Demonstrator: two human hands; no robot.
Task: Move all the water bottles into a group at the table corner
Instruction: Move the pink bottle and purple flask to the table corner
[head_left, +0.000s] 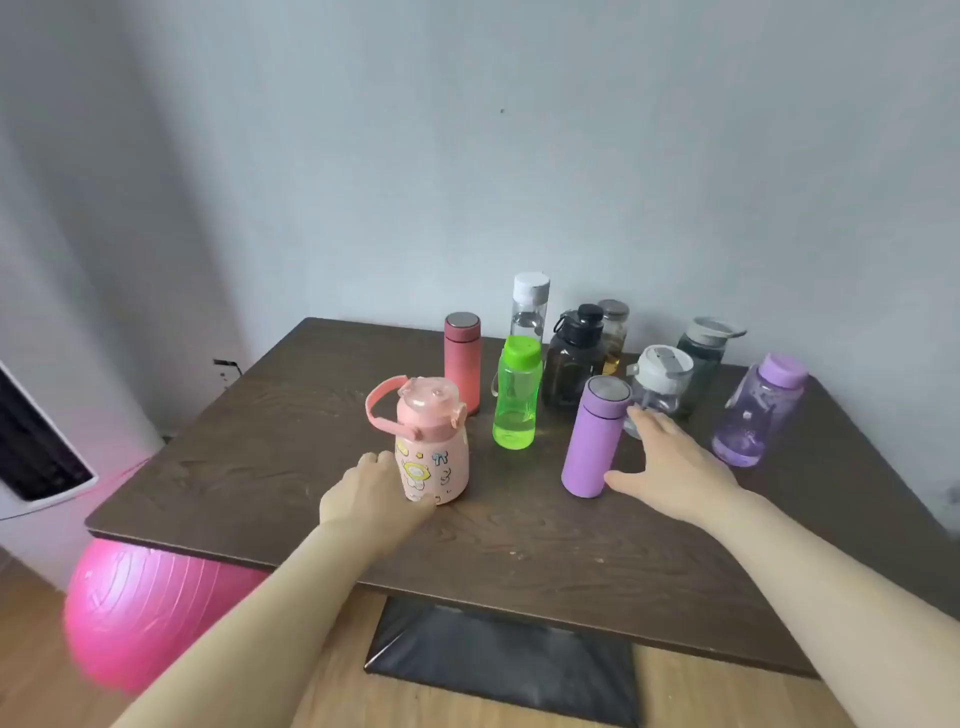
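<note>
Several water bottles stand on a dark wooden table (249, 467). My left hand (371, 493) wraps the lower left side of a squat pink bottle (434, 447) with a loop handle. My right hand (670, 467) is spread beside a purple flask (597, 436), thumb at its base and fingers near its top. Behind stand a green bottle (516, 395), a coral flask (462, 358), a clear white-capped bottle (529, 306), a black jug (574, 353), an amber jar (614, 332), a clear grey-lidded bottle (657, 387), a dark bottle (704, 358) and a lilac translucent bottle (758, 410).
A grey wall runs right behind the table's far edge. A pink exercise ball (140, 608) sits on the wood floor under the table's left corner, beside the black table base (509, 660). A white appliance (36, 457) stands at the far left.
</note>
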